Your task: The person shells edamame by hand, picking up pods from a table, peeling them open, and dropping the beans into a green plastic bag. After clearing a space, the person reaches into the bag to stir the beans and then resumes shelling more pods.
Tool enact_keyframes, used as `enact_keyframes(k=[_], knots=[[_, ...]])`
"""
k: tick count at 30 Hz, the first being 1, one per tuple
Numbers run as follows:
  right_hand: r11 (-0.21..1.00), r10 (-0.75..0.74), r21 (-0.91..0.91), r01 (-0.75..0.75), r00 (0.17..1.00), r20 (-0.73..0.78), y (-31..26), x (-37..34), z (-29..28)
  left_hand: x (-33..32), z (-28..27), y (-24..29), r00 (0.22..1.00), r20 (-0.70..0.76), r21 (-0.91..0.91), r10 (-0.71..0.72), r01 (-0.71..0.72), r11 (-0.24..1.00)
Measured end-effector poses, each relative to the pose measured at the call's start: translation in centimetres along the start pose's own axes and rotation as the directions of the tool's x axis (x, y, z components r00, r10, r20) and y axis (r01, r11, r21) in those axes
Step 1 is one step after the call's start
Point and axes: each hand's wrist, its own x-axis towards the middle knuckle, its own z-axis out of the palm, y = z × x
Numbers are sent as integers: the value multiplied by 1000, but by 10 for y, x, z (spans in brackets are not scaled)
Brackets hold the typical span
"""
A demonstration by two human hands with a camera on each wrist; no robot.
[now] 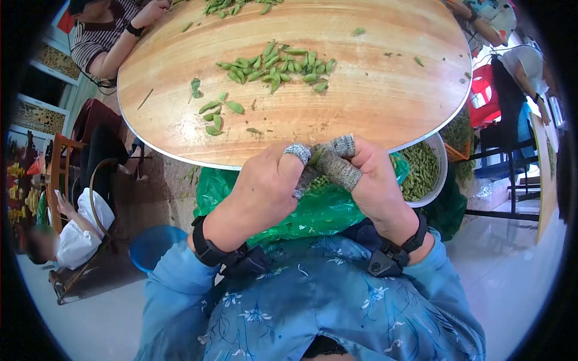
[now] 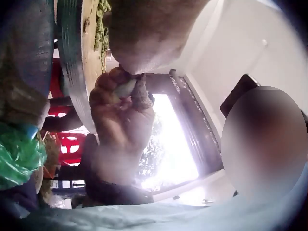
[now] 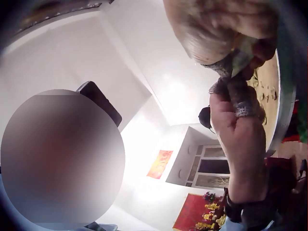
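Just past the table's near edge, both hands meet fingertip to fingertip over a green plastic bag [image 1: 313,213]. Grey knitted finger covers wrap the thumb and some fingers of each. My left hand [image 1: 262,186] and my right hand [image 1: 379,180] pinch a green soybean pod [image 1: 315,157] between them, mostly hidden by the fingers. In the right wrist view the pod [image 3: 243,55] appears as a pale green patch between the fingers. More green pieces show inside the bag below the hands. Beside my right hand stands a white basket [image 1: 444,171] full of pods.
Loose soybean pods [image 1: 271,66] lie in a pile on the round wooden table [image 1: 162,120], with a smaller group [image 1: 220,111] nearer. A blue stool [image 1: 156,246] stands at lower left. Other people sit around, one in a striped shirt [image 1: 111,39] at the table. A red chair [image 1: 483,96] is at right.
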Motion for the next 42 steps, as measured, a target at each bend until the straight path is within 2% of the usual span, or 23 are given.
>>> enact_keyframes(k=[4, 6, 7, 9, 10, 12, 13, 14, 16, 17, 19, 21, 23, 26, 27, 29, 30, 32, 33, 36, 38, 40, 42], knots=[[999, -43, 15, 43, 999, 16, 0, -4, 2, -11, 9, -4, 999, -20, -77, -47, 46, 996], [999, -46, 20, 46, 999, 21, -1, -4, 2, -12, 12, -4, 993, -36, -322, -116, 99, 942], [999, -44, 24, 44, 999, 29, -2, -5, 3, -11, 12, -3, 993, -35, -322, -117, 100, 941], [999, -38, 29, 37, 999, 36, -1, -6, 2, -11, 10, 2, 977, -12, -523, -211, 174, 835], [998, -55, 17, 54, 997, 58, 0, -6, 0, -12, 9, 3, 977, -10, -523, -213, 176, 834], [998, -67, 6, 67, 995, 79, 0, -7, 0, -14, 6, 5, 821, 310, -796, -480, 500, 341], [998, -67, -4, 68, 994, 87, -1, -7, 1, -13, 4, 8, 832, 304, -830, -465, 471, 300], [997, -68, -14, 70, 993, 95, -1, -8, 1, -12, 1, 6, 831, 306, -829, -465, 473, 298], [998, -51, -31, 54, 994, 98, 1, -8, -2, -12, -5, 0, 770, 467, -758, -435, 602, 252], [998, -37, -48, 42, 994, 104, 2, -8, -3, -12, -5, 1, 769, 467, -757, -436, 602, 252], [999, -12, -40, 16, 996, 93, 3, -8, -2, -12, -6, 4, 861, 273, -607, -430, 501, 617], [999, 14, -33, -12, 997, 77, 3, -10, -1, -14, -9, 8, 843, 305, -614, -444, 530, 585], [983, -21, -177, 49, 987, 156, 1, -10, 0, -18, -6, 8, 825, 334, -620, -455, 556, 553], [966, 25, -257, 21, 984, 174, 6, -12, 0, -30, 11, 3, 870, 288, -697, -401, 477, 534], [966, 25, -256, 21, 984, 174, 9, -13, -1, -31, 13, 3, 823, 366, -700, -434, 551, 454], [902, -53, -410, 136, 977, 208, 20, -15, -3, -35, 18, 3, 705, 524, -674, -478, 687, 273], [902, -54, -410, 137, 977, 209, 26, -17, -5, -39, 23, 2, 705, 523, -674, -478, 686, 274], [775, -29, -611, 162, 975, 221, 34, -17, -9, -46, 33, -4, 571, 653, -669, -498, 743, -25], [812, -82, -555, 180, 977, 196, 38, -18, -6, -47, 38, -6, 505, 684, -635, -527, 768, -89], [777, -74, -604, 177, 979, 192, 45, -18, -8, -47, 43, -9, 434, 728, -629, -530, 731, -265], [775, -63, -611, 164, 981, 184, 49, -18, -9, -52, 49, -15, 448, 716, -654, -535, 699, -289], [890, 22, -454, 37, 992, 123, 49, -19, -9, -55, 53, -14, 455, 711, -670, -536, 670, -320], [933, 58, -360, -16, 993, 106, 51, -20, -12, -53, 53, -11, 529, 670, -722, -521, 630, -288]])
